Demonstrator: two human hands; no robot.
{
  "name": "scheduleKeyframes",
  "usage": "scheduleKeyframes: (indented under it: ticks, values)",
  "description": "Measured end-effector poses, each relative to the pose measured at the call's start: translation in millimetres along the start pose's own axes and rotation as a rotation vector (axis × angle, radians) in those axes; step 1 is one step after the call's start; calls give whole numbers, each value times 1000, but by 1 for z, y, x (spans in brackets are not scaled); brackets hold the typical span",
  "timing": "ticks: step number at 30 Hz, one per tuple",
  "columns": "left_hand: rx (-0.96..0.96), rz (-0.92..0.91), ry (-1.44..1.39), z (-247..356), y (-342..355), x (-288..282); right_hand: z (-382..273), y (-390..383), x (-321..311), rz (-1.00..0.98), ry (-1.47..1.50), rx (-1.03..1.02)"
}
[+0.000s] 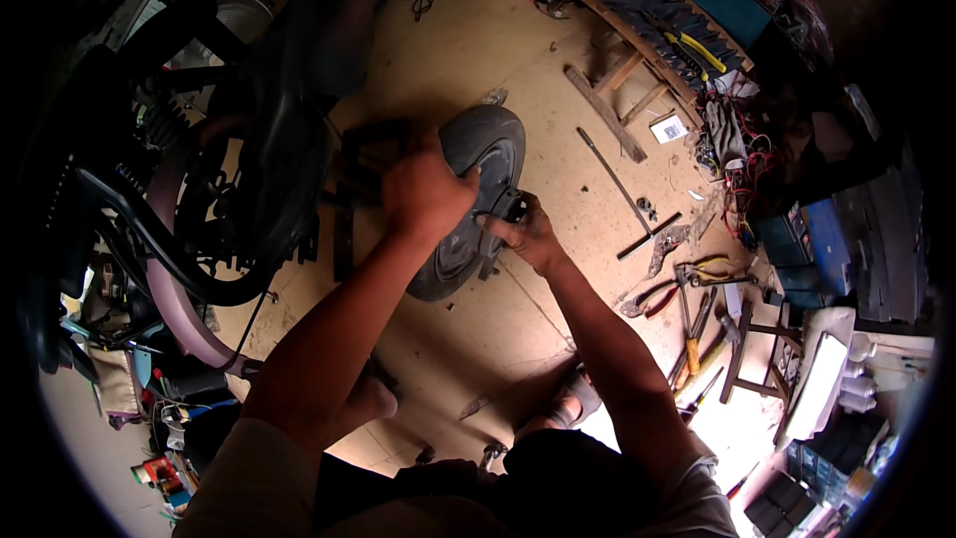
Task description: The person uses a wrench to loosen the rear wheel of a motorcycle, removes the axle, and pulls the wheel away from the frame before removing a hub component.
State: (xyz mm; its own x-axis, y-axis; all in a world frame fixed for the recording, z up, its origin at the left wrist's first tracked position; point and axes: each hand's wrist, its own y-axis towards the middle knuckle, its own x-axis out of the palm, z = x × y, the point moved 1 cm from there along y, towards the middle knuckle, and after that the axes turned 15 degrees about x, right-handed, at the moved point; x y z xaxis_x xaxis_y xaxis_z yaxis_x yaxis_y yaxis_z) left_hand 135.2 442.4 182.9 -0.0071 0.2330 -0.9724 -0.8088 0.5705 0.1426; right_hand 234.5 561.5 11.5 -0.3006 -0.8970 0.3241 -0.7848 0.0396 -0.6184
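A small black-tyred wheel (485, 127) stands tilted on the floor in front of me. My left hand (428, 195) is closed on its left side, with the thumb lying over the wheel's face; the other fingers are mostly hidden. At the hub, my right hand (530, 236) pinches a small dark part (509, 205) between thumb and fingers. Its exact kind is too dark to make out. A dark strip hangs down below the right hand, against the wheel's lower right. Dark frame pieces are close behind my left hand.
A dark vehicle with a curved tube frame (159, 229) fills the left. Right of the wheel lie a long T-handled bar (619, 179), pliers (652, 297) and a hammer (719, 339). A wooden stand (637, 60) is farther back, near tangled wires (745, 179).
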Motion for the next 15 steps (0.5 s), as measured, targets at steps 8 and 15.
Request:
scheduleKeyframes:
  ticks: [8, 15]
  values:
    - [66, 44, 19, -5, 2, -1, -5, -12, 13, 43, 9, -143]
    - [142, 6, 5, -17, 5, 0, -11, -11, 15, 124, 4, 106]
